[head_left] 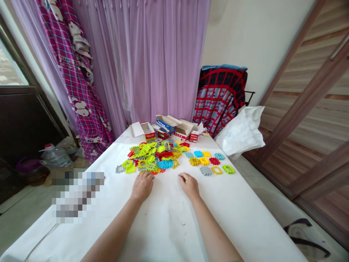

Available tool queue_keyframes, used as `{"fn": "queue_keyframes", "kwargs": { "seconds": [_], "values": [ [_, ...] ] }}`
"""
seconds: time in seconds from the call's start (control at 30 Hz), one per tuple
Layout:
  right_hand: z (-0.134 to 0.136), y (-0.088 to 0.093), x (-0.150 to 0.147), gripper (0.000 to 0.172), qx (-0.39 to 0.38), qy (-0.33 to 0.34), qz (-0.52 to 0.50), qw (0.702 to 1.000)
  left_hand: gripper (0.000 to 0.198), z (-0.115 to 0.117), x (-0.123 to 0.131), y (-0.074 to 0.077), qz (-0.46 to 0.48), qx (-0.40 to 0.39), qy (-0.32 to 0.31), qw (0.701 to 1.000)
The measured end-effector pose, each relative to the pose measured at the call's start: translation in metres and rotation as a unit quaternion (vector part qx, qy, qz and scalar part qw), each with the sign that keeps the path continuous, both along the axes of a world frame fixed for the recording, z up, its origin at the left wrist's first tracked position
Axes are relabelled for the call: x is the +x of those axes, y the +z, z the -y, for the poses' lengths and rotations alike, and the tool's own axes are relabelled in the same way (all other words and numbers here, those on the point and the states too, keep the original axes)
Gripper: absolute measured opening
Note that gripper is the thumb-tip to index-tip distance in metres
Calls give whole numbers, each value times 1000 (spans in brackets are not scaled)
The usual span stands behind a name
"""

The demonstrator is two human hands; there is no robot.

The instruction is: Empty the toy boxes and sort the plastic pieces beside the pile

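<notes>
My left hand (143, 186) rests palm down on the white-covered table, its fingers curled under at the near edge of a heap of plastic building pieces (151, 156). These pieces are flat with toothed edges, in lime green, yellow, red, blue and grey. My right hand (189, 185) lies on the cloth to the right in a loose fist, and no piece shows in it. Beyond it, pieces are laid out separately, among them a grey one (205, 171), a yellow frame (216, 170) and a green frame (228, 169).
Several opened small cartons, including a blue box (165, 124) and a red box (148, 133), stand at the table's far end. A white plastic bag (241, 131) hangs by the right edge. A blurred-out object (79, 196) lies at the left with a cord.
</notes>
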State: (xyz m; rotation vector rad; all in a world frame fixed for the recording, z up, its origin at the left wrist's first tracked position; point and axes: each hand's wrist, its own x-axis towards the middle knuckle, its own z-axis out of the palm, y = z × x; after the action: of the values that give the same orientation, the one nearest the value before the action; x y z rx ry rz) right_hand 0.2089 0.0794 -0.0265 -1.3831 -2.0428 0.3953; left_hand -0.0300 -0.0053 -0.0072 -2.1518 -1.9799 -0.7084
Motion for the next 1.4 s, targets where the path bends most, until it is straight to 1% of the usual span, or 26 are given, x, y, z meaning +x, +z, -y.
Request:
{"fn": "queue_keyframes", "kwargs": {
  "seconds": [0.27, 0.43, 0.63, 0.77, 0.83, 0.93, 1.0, 1.07, 1.13, 1.27, 1.4],
  "values": [
    [-2, -8, 3, 25, 28, 21, -20, 999, 23, 7, 4, 2, 8, -20, -6, 1000],
    [2, -12, 6, 26, 36, 50, -48, 997, 24, 9, 5, 4, 13, -10, -24, 1000],
    [6, -9, 8, 26, 30, 66, -93, 993, 24, 8, 5, -1, 17, 15, -25, 999],
    [8, -6, 10, 25, 28, 67, -109, 991, 23, 7, 3, 0, 40, 25, -32, 998],
    [8, -5, 12, 24, 29, 73, -117, 990, 21, 4, -1, 1, 46, 36, -27, 998],
    [8, -4, 13, 23, 34, 77, -128, 988, 19, -6, -10, 1, 35, 61, 10, 998],
    [8, -2, 13, 21, 36, 73, -129, 988, 26, -14, -16, 0, 18, 67, 35, 997],
    [9, 0, 13, 20, 36, 70, -123, 989, 32, -20, -19, -1, 3, 64, 46, 997],
    [10, 2, 11, 20, 36, 68, -112, 991, 30, -25, -22, -2, -10, 59, 38, 998],
    [10, 3, 7, 23, 37, 54, -88, 994, 23, -30, -26, -3, -31, 53, -1, 998],
    [10, 4, 5, 25, 30, 38, -78, 996, 19, -33, -28, -5, -31, 64, -2, 997]
  ]
}}
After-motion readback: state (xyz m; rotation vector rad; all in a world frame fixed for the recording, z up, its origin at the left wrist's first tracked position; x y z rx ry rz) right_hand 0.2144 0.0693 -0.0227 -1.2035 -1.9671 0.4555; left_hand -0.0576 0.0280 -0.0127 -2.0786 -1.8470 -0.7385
